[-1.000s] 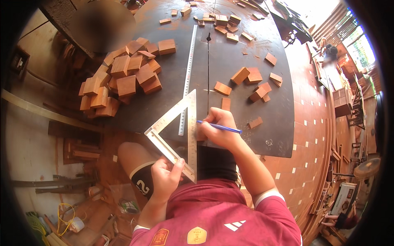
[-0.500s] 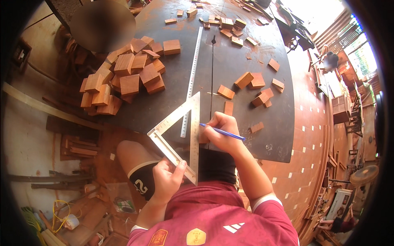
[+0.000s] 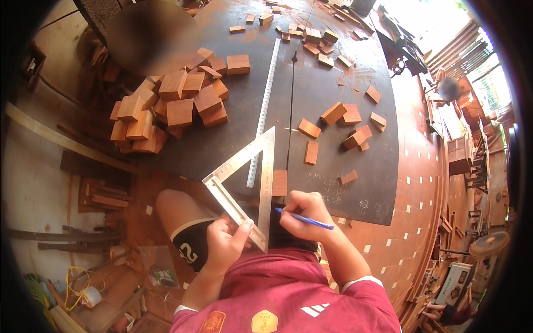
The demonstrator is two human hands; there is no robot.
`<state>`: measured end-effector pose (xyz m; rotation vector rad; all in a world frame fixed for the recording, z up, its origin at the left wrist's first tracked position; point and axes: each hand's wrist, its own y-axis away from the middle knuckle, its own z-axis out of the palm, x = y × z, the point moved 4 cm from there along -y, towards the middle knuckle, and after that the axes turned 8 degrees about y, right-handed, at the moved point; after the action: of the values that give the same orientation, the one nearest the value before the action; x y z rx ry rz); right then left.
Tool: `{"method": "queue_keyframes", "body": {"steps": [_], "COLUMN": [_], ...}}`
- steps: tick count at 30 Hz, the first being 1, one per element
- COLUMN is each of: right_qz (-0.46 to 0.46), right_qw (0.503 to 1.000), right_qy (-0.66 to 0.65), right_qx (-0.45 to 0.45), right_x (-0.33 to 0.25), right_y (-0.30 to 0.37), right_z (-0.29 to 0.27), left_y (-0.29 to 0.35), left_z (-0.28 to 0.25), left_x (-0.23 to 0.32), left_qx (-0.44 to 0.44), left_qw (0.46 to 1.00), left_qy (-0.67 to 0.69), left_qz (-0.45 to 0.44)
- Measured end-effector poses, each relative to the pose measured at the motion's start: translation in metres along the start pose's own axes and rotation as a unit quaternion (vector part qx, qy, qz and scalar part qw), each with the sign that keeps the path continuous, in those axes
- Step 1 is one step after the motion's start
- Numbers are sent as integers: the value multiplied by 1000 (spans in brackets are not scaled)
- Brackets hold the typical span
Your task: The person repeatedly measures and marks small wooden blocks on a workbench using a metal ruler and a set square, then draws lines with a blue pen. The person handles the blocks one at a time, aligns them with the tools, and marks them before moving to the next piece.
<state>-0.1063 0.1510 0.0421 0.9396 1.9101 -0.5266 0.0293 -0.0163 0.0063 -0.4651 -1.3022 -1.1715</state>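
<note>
My left hand is closed on the thick edge of a metal triangle square, thumb on top. The square's long graduated edge lies beside a small reddish wood block at the table's near edge; whether they touch I cannot tell. In my right hand is a blue pen, its tip pointing left toward the square, below the block. Partly under the square's tip, a long white ruler runs away up the dark table.
A heap of wood blocks stands at the table's left. Several loose blocks lie to the right, with smaller offcuts at the far end. Tiled floor runs along the right side. A blurred round shape covers the upper left.
My right hand with the pen has moved down toward me, off the block, which now shows beside the square. My left hand keeps its hold on the square.
</note>
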Motion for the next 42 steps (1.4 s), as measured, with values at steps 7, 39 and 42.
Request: {"method": "queue_keyframes", "body": {"steps": [7, 39, 42], "right_qz": [-11, -173, -251], "right_qw": [991, 941, 915], "right_qy": [-19, 175, 194], "right_qx": [130, 233, 250], "right_x": [8, 3, 3], "right_y": [6, -13, -10], "right_z": [-25, -12, -13], "left_y": [-6, -8, -8], "left_z": [-48, -97, -111], "left_x": [14, 20, 12], "left_qx": [18, 165, 188], "left_qw": [997, 939, 938], "left_qy": [46, -218, -214], "left_qz": [61, 208, 196]}}
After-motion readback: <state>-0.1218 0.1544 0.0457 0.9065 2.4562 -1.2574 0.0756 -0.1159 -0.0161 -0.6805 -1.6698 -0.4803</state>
